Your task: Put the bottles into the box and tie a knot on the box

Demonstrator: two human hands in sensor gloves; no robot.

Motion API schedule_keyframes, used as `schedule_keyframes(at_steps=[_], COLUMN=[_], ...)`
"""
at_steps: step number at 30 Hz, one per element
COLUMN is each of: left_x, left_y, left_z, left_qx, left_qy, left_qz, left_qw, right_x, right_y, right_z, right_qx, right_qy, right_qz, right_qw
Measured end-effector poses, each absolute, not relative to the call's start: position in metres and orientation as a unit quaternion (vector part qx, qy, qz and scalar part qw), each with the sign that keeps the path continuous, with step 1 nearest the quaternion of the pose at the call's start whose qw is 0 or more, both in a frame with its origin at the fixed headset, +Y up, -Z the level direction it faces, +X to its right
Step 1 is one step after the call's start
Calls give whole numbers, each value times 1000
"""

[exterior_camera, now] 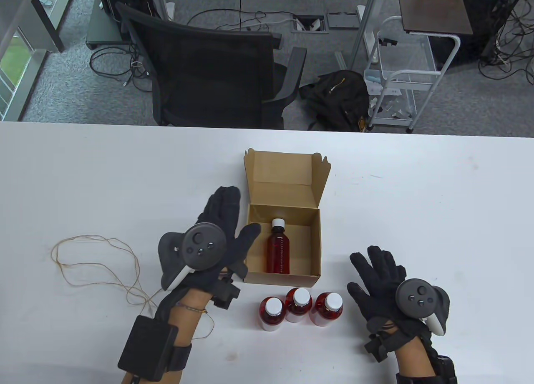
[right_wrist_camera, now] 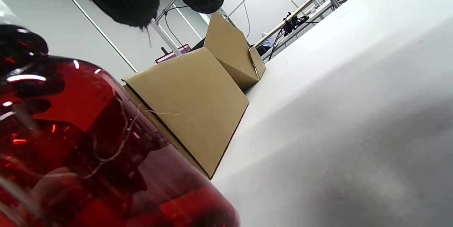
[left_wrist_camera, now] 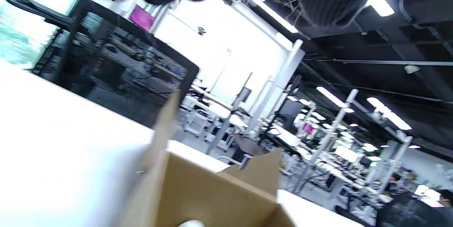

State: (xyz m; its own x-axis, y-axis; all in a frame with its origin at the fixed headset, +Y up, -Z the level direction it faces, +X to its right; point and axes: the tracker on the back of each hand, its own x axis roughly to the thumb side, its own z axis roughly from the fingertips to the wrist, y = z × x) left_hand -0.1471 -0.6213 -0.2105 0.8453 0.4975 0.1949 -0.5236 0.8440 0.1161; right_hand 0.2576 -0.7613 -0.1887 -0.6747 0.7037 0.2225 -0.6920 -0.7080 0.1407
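Observation:
An open cardboard box (exterior_camera: 316, 250) sits mid-table with its lid (exterior_camera: 283, 171) flipped back. One red bottle with a white cap (exterior_camera: 278, 247) lies inside it. Three more red bottles (exterior_camera: 298, 306) stand upright in a row just in front of the box. My left hand (exterior_camera: 227, 217) hovers at the box's left wall, fingers straight, thumb near the rim, holding nothing. My right hand (exterior_camera: 373, 271) rests to the right of the bottles, fingers spread and empty. The right wrist view shows the nearest bottle (right_wrist_camera: 88, 142) close up and the box (right_wrist_camera: 191, 92) behind it. A thin brown string (exterior_camera: 96, 258) lies looped at the left.
A black office chair (exterior_camera: 212, 75) stands beyond the table's far edge, with a backpack (exterior_camera: 338, 96) and a white cart (exterior_camera: 400, 79) on the floor. The string trails under my left forearm. In the left wrist view the box's lid (left_wrist_camera: 212, 188) rises just ahead.

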Motion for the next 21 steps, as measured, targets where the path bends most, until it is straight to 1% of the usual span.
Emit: schedule_keyframes(at_steps=[1,2,4,6,9,12,13,14,15,17,18,20,21], left_x=[-159,-164,-181,-193,-203,-206,-206,-207,-209,-210,-210,-211,-212], left_y=[-634,-640,-660,-682,-709,-735,-739,-742,-743,-746,-746,-745,-745], left_z=[-203,-200,-191,-185,-180,-175,-175,-176,-173,-170,-168,-166,-164], left_qx=[80,76,45,37,7,-2,0,-20,-23,11,4,-19,-14], left_qy=[-64,-61,-46,-36,-33,-30,-27,-44,-53,-45,-54,-56,-50], left_qz=[262,261,257,277,280,256,248,227,204,198,195,201,215], left_qw=[960,960,964,959,959,966,968,973,977,979,979,978,975], right_x=[257,257,256,255,256,255,255,255,254,254,254,255,257], right_y=[-762,-762,-762,-762,-765,-768,-768,-770,-771,-773,-773,-772,-771], right_z=[-188,-188,-188,-188,-188,-188,-188,-188,-189,-189,-189,-188,-187], right_qx=[132,132,133,133,130,126,126,125,124,123,122,107,101], right_qy=[24,24,24,24,29,31,33,34,36,32,28,11,-15], right_qz=[915,915,915,914,910,915,916,916,914,911,909,909,905], right_qw=[379,379,380,383,392,382,380,380,384,392,397,403,413])
